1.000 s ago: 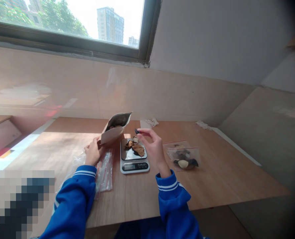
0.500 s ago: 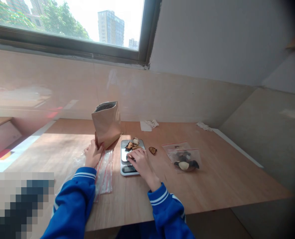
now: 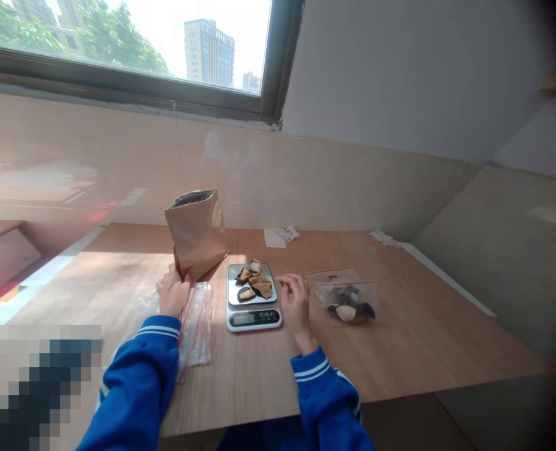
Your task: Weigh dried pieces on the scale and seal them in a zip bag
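Nearest the camera, two blue sleeves with white stripes at the cuffs reach out over a wooden table. The left hand rests on a stack of clear zip bags with red seal strips and grips the lower edge of a brown paper pouch, fingers closed on its base. The pouch stands nearly upright, its mouth open at the top, just left of and behind a small kitchen scale.

The right hand lies on the table just right of the scale, fingers loosely curled and pointing toward the scale's tray; it holds nothing that shows. The scale has a metal tray and a dark display on its front panel, too small to read. On the tray lie several dried brown pieces, some pale on one side, bunched toward the back and middle.

Right of the hand, close by, a filled clear bag lies flat with dark and pale pieces inside.

Farther back, near the wall, a crumpled white paper lies on the table, and another white scrap sits off to the right. Above the tiled wall a window shows trees and tall buildings.
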`<state>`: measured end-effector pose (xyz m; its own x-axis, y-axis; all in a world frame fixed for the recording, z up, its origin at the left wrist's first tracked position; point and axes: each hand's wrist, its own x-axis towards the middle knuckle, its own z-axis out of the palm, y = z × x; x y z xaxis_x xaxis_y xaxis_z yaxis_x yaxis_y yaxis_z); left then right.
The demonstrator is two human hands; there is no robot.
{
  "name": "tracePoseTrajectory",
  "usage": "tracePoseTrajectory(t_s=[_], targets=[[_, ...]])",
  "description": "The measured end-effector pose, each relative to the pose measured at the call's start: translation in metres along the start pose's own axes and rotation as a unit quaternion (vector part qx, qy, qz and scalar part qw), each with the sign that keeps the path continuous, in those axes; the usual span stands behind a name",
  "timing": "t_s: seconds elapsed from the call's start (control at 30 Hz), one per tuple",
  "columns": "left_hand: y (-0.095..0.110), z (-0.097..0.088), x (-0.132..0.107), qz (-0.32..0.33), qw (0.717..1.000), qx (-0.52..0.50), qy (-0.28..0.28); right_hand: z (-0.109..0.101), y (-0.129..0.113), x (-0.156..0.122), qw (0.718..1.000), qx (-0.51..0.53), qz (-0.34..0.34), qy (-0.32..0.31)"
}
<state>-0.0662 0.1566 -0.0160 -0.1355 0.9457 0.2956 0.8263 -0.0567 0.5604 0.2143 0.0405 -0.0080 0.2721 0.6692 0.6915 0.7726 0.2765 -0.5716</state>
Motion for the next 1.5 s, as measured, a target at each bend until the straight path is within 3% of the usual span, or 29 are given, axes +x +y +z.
tracePoseTrajectory(t_s=[0.17,0.37,0.47,0.6,0.77,0.97,1.23,1.5], targets=[[-0.002,0.000,0.002,-0.017,1.000,-0.020,-0.001,0.003,0.024,-0.008,0.999,-0.027,0.034,0.017],[0.002,-0.005,0.000,-0.015,0.997,-0.064,0.035,0.007,0.034,-0.011,0.997,-0.062,0.049,0.010],[0.003,-0.004,-0.002,0.011,0.990,-0.124,0.064,0.007,0.035,-0.013,0.996,-0.075,0.048,0.010],[0.001,-0.001,-0.001,0.065,0.961,-0.248,0.104,0.008,0.037,-0.015,0.994,-0.093,0.059,0.015],[0.000,-0.003,-0.001,0.106,0.946,-0.263,0.157,0.008,0.039,-0.016,0.993,-0.099,0.060,-0.002],[-0.001,-0.001,-0.001,0.111,0.951,-0.246,0.148,0.007,0.031,-0.016,0.996,-0.073,0.049,-0.023],[0.000,-0.001,-0.001,0.101,0.955,-0.240,0.138,0.016,0.008,-0.013,0.995,-0.033,-0.004,-0.097],[0.000,-0.001,-0.001,0.101,0.958,-0.235,0.131,0.031,0.009,-0.010,0.994,-0.036,0.040,-0.099]])
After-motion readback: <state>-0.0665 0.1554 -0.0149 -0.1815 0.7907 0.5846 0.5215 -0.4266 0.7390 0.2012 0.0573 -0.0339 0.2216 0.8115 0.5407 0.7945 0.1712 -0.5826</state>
